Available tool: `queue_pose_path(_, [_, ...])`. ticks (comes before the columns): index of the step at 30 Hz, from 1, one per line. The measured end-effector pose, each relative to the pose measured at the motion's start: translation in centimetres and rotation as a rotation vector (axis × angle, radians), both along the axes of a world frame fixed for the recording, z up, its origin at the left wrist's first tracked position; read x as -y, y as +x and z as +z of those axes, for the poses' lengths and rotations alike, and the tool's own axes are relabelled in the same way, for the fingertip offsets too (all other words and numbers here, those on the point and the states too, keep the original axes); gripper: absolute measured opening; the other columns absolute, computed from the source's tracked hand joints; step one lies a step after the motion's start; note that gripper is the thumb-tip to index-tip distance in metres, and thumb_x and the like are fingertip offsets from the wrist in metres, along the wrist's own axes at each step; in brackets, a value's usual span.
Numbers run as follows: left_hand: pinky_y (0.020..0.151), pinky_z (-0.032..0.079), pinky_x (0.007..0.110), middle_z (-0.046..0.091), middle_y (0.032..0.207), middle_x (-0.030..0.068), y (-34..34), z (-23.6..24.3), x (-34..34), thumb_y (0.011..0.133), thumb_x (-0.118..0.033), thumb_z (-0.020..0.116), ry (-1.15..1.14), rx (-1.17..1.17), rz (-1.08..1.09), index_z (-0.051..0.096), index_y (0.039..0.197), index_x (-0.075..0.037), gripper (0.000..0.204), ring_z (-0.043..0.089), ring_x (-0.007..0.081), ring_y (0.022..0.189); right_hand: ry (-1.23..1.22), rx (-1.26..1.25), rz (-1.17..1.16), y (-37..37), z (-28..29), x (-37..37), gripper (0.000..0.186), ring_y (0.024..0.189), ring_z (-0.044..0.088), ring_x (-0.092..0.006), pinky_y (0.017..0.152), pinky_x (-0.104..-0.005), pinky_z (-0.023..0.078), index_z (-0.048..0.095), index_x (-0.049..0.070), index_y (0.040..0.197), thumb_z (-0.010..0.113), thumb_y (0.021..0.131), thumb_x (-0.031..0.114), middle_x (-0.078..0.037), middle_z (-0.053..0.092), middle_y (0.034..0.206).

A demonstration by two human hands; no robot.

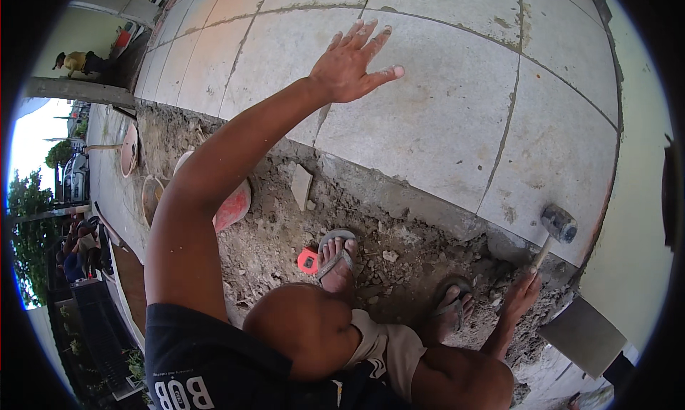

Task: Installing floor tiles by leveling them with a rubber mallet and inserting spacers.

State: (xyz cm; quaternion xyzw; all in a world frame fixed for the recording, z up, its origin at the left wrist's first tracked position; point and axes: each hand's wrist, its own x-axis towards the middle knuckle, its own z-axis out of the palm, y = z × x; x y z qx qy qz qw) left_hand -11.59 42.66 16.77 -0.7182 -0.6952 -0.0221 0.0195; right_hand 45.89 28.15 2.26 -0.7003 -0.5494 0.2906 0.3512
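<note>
My left hand (pixel 349 71) reaches out over the large pale floor tiles (pixel 421 118), fingers spread and dusty with grey. It looks laid on the tiles, though contact is hard to make out. Low at the right, my right hand (pixel 524 292) is wrapped round the light handle of a mallet (pixel 559 223). The mallet's dark, grey-smeared head is at the tile near the wall corner. Between the tile edge and my sandalled feet runs a strip of rough soil (pixel 385 217). A red tape measure (pixel 308 261) lies there, beside one sandal.
A broken tile piece (pixel 301 187) rests on the soil, near a reddish bucket (pixel 234 209) partly behind my left arm. A grey square slab (pixel 581 336) stands by the pale wall (pixel 642 217). Farther left are a shovel (pixel 129 150) and a bending person (pixel 82 63).
</note>
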Motion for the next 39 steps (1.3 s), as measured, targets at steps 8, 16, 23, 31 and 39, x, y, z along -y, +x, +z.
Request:
queue_pose_path(8, [0.13,0.005,0.061,0.011,0.176,0.0173,6.0,-9.7,1.5,0.098,-0.085,0.027,-0.172,-0.037,-0.1,0.019,0.17,-0.017,0.1,0.006,0.0363,0.163,-0.197,-0.425,-0.041,-4.8,4.6,-0.5,0.036,0.059,0.034,-0.0033,0.051,-0.0244,0.026,0.06,0.006,0.1,0.049,0.114,0.038,0.007,0.038,0.068])
queue_pose_path(16, [0.127,0.005,0.066,0.013,0.176,0.0143,4.3,-13.2,2.5,0.1,-0.074,0.044,0.094,-0.012,-0.132,0.021,0.17,-0.02,0.091,0.01,0.0372,0.163,-0.361,-0.322,0.381,-10.2,7.0,-4.6,0.038,0.063,0.048,-0.0096,0.056,-0.0319,0.039,0.063,0.001,0.105,0.051,0.113,0.036,-0.001,0.051,0.068])
queue_pose_path(23, [0.128,0.006,0.064,0.014,0.176,0.014,4.6,-13.1,2.6,0.1,-0.074,0.044,0.079,-0.034,-0.124,0.022,0.17,-0.02,0.091,0.011,0.0359,0.163,-0.302,-0.018,0.524,-11.3,7.4,-7.5,0.039,0.063,0.055,-0.0345,0.063,-0.0464,0.045,0.058,0.0,0.104,0.052,0.111,0.038,-0.021,0.054,0.071])
queue_pose_path(31, [0.129,0.005,0.063,0.016,0.176,0.0142,4.1,-13.1,3.2,0.1,-0.073,0.046,0.09,-0.042,-0.148,0.027,0.169,-0.017,0.091,0.011,0.0357,0.163,-0.327,0.064,0.551,-11.4,7.5,-6.9,0.039,0.067,0.059,-0.0448,0.064,-0.0501,0.045,0.056,0.001,0.101,0.052,0.11,0.039,-0.025,0.057,0.072])
queue_pose_path(39, [0.129,0.005,0.062,0.016,0.176,0.0137,4.1,-12.7,2.8,0.1,-0.07,0.049,0.086,-0.04,-0.155,0.027,0.168,-0.016,0.09,0.01,0.0355,0.163,-0.29,0.053,0.489,-10.2,8.0,-5.9,0.035,0.069,0.06,-0.0459,0.064,-0.0504,0.046,0.059,0.002,0.105,0.054,0.11,0.037,-0.024,0.059,0.075])
